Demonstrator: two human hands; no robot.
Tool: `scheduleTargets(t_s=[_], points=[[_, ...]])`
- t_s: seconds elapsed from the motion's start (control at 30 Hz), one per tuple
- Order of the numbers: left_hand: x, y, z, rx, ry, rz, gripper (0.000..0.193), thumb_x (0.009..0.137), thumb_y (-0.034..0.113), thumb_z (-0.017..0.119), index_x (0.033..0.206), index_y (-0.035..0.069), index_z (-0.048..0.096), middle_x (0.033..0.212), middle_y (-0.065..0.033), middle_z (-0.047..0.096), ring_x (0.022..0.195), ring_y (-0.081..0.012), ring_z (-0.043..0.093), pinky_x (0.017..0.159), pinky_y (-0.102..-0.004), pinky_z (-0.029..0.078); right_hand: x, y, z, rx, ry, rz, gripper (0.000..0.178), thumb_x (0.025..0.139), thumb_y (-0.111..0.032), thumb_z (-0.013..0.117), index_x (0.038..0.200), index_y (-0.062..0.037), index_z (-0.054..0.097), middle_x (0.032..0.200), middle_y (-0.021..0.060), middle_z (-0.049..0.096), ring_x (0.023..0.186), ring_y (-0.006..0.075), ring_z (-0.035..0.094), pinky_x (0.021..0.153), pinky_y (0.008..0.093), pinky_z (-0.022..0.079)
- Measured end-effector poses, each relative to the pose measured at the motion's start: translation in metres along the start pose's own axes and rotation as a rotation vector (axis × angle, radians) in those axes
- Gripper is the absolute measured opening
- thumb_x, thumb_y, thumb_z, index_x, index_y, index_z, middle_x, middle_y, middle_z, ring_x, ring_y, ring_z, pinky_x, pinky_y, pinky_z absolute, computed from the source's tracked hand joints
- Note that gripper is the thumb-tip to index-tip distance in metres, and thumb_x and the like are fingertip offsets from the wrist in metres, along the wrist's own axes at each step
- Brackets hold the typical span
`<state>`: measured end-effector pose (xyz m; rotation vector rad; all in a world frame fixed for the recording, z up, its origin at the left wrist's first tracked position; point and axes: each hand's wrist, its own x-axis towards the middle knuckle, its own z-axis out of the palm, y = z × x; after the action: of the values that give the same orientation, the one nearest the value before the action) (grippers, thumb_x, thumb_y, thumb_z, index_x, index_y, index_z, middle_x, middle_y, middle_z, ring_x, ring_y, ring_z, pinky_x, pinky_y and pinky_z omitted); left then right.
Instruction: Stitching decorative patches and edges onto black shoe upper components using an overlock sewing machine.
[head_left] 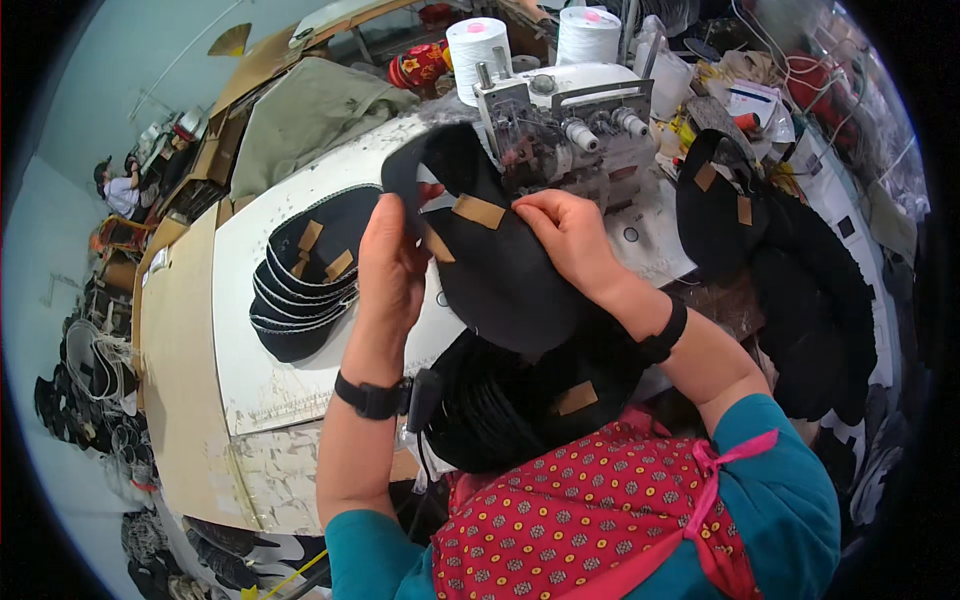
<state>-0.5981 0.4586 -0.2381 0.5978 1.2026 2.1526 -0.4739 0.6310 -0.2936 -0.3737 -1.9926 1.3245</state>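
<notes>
I have both hands raised over the worktop [236, 318], with one curved black fabric piece [515, 275] held up between them. The left hand [388, 262] grips its left edge, thumb upright and the fingers partly hidden behind; I make out fingertips through the opening near the top. The right hand [575, 235] pinches the opposite edge between thumb and fingertips, just beside a tan patch [479, 211] on the fabric. The piece hangs tilted, its broad rounded end down between my forearms.

Just beyond the hands I see the sewing machine [570, 150], and behind it two white thread cones [480, 55]. Left of the left hand, a fanned stack of black pieces [300, 290] with pale stitched edges lies on the worktop. Below both hands, near the red patterned apron [580, 500], I have a pile of black pieces [490, 410]. Well to the right of the right hand, I see more black pieces [715, 225] heaped together. Farther left, beyond the stack, lies a grey-green cloth [300, 125].
</notes>
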Motion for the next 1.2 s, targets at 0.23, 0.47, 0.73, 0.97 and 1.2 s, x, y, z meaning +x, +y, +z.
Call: scheduleTargets(t_s=[0.23,0.47,0.73,0.97,1.2], points=[[0.049,-0.015,-0.043,0.586,0.037,0.131,0.02,0.095,0.02,0.066,0.103,0.002,0.063,0.087,0.0005,0.062,0.079,-0.0075,0.054,0.074,-0.0228,0.043,-0.027,-0.005,-0.004,-0.172,-0.015,-0.295,0.013,0.087,-0.006,0.068,0.098,0.0011,0.068,0.087,0.0158,0.069,0.078,0.0309,0.069,0.065,0.034,0.053],[0.049,-0.015,-0.062,0.747,0.272,0.072,0.017,0.097,0.021,0.063,0.095,0.004,0.063,0.082,0.0025,0.061,0.072,-0.0052,0.049,0.065,-0.0217,0.038,-0.027,-0.007,-0.002,-0.388,-0.016,-0.563,0.025,0.079,-0.003,0.072,0.103,-0.0033,0.066,0.098,0.01,0.068,0.078,0.027,0.069,0.065,0.0327,0.055],[-0.02,0.026,-0.04,0.561,0.251,-0.403,0.024,0.093,0.024,0.067,0.085,0.002,0.061,0.071,-0.0041,0.059,0.044,-0.0102,0.043,0.04,-0.0257,0.034,-0.021,0.0,-0.01,-0.364,-0.017,-0.536,0.029,0.075,0.004,0.072,0.102,-0.0029,0.067,0.112,0.0107,0.069,0.092,0.0258,0.07,0.073,0.0322,0.058],[-0.052,0.02,0.011,0.606,0.041,-0.591,0.03,0.096,0.022,0.063,0.113,-0.003,0.062,0.085,-0.0099,0.069,0.057,-0.0162,0.059,0.054,-0.0273,0.047,-0.018,-0.003,-0.015,-0.115,-0.089,-0.336,0.026,0.078,0.007,0.071,0.102,-0.0012,0.067,0.104,0.0122,0.071,0.081,0.0227,0.071,0.066,0.029,0.057],[-0.037,-0.002,0.008,1.217,-0.505,0.425,0.041,0.09,-0.01,0.047,0.127,0.003,0.058,0.115,-0.0116,0.067,0.095,-0.0196,0.067,0.082,-0.0311,0.051,-0.024,-0.027,-0.025,0.155,-0.184,-0.089,0.016,0.089,0.006,0.063,0.103,0.0011,0.066,0.088,0.0067,0.069,0.052,0.0074,0.057,0.047,0.0234,0.044]])
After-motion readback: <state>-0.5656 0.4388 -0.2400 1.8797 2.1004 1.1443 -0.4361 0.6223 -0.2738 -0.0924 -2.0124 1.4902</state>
